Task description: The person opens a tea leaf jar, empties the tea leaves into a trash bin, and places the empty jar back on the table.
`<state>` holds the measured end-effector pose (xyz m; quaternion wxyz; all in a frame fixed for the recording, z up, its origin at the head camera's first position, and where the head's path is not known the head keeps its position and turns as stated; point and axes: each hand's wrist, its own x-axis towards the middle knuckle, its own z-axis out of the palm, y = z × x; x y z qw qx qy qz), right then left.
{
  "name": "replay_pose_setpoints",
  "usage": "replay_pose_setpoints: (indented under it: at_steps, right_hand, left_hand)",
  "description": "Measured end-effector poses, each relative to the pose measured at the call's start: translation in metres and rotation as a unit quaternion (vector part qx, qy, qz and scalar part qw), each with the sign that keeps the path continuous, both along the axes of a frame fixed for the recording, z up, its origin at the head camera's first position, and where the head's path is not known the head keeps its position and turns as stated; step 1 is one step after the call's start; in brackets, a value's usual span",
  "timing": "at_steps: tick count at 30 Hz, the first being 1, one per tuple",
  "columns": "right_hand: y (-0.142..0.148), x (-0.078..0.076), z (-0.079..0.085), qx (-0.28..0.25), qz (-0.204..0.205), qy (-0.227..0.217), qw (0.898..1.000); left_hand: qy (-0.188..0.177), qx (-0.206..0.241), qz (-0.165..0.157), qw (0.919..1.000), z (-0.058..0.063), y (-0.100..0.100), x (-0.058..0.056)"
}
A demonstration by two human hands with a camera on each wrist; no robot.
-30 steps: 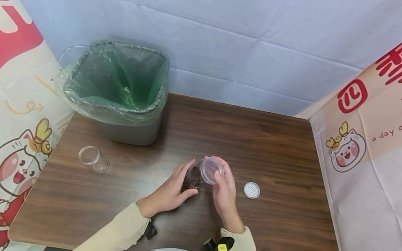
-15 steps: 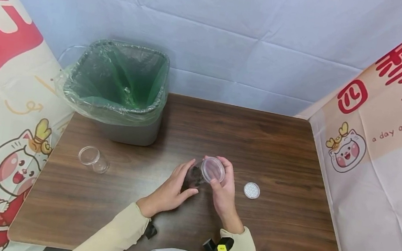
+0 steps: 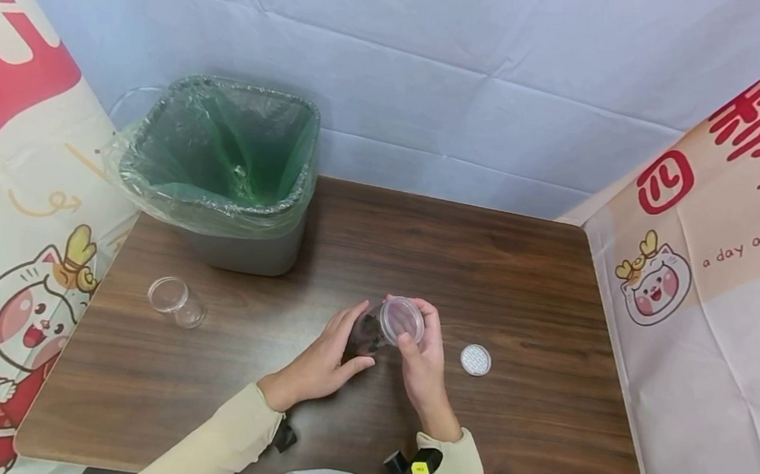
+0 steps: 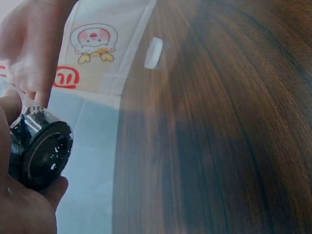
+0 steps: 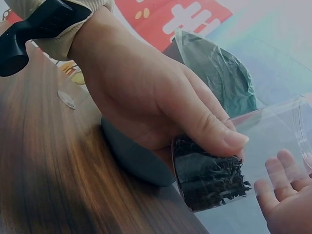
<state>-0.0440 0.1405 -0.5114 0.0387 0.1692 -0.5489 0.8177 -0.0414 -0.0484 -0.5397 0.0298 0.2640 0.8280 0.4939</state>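
Observation:
A clear jar [image 3: 369, 331] is tilted in the air between my hands, its mouth facing up and to the right in the head view. My left hand [image 3: 318, 359] holds the jar around its lower part. Dark shreds like dry tea leaves [image 5: 212, 173] are gathered at its base end in the right wrist view. My right hand [image 3: 425, 363] grips the rim end, thumb on the near side of the rim. Whether a clear lid covers the mouth, I cannot tell. In the left wrist view the jar's round base [image 4: 48, 156] looks black.
A second clear jar [image 3: 177, 301] stands on the left of the wooden table [image 3: 539, 443]. On the right lies a small round whitish lid [image 3: 475, 359]. A grey bin [image 3: 245, 245] with a green liner stands at the back left. Printed cloths surround the table.
My right hand and the jar's rim have shifted slightly to the right, and the right thumb has moved lower along the rim. The left hand stays in place.

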Motion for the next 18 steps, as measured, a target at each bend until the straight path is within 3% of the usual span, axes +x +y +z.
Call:
replay_pose_setpoints:
  at_steps: [11,18]
  right_hand:
    - [0.0010,-0.0004,0.0012,0.000,0.019,0.009,1.000]
    - [0.0026,0.0009,0.0061,-0.004,0.034,-0.007,0.999]
  left_hand:
    - [-0.012,0.002,-0.003,0.9999,0.0013,-0.0002,0.0007]
    - [-0.003,-0.006,-0.006,1.0000,0.0009,-0.0009,0.0003]
